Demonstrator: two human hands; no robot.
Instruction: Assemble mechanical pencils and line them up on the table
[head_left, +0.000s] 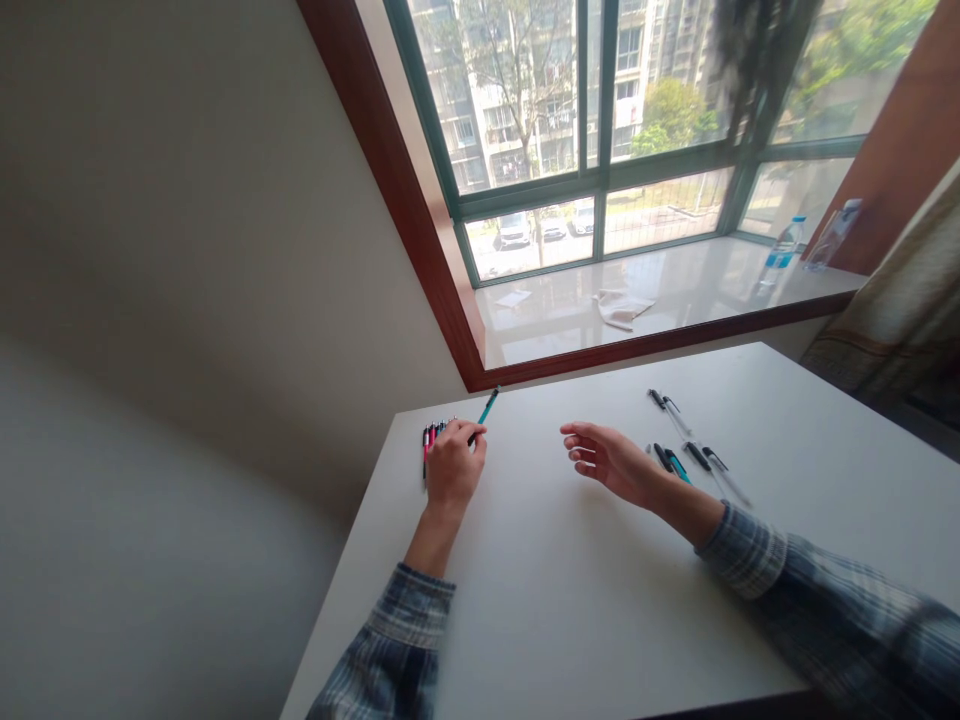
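My left hand (454, 468) is closed around a teal pen (488, 406), whose tip points up and away toward the window. Just left of that hand, a small row of red and dark pens (430, 437) lies near the far left edge of the white table (570, 600). My right hand (611, 461) hovers open above the table's middle, fingers loosely extended to the left, holding nothing. Behind and right of it lie several loose pens (686, 455), black and teal, scattered on the table.
A wide white windowsill (675, 290) runs beyond the table, with a folded cloth (622, 307), a paper slip and two water bottles (784, 247) on it. A curtain (892, 310) hangs at the right. A plain wall lies to the left.
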